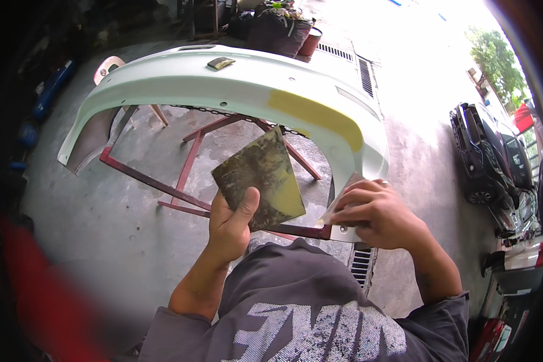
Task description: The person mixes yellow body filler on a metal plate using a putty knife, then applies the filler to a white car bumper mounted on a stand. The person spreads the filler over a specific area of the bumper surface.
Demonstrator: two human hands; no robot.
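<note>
My left hand (230,228) grips a square, dark-stained board (253,175), thumb on top. Yellow body filler (282,195) is smeared over its right part. In my closed right hand (383,214) is a thin, pale, flat spreader (339,203). It is beside the near right end of a pale green-white car bumper (223,84); whether they touch I cannot tell. A broad yellow filler patch (311,111) covers the bumper's right corner. On its top surface lies a small, yellowish-brown pad (221,63).
A dark red metal stand (190,163) supports the bumper above the concrete floor. Behind it are black bags (277,30) and a reddish bucket (311,42). Drain grates (361,265) run along the floor. To the right is a dark car (492,151) with its front parts off.
</note>
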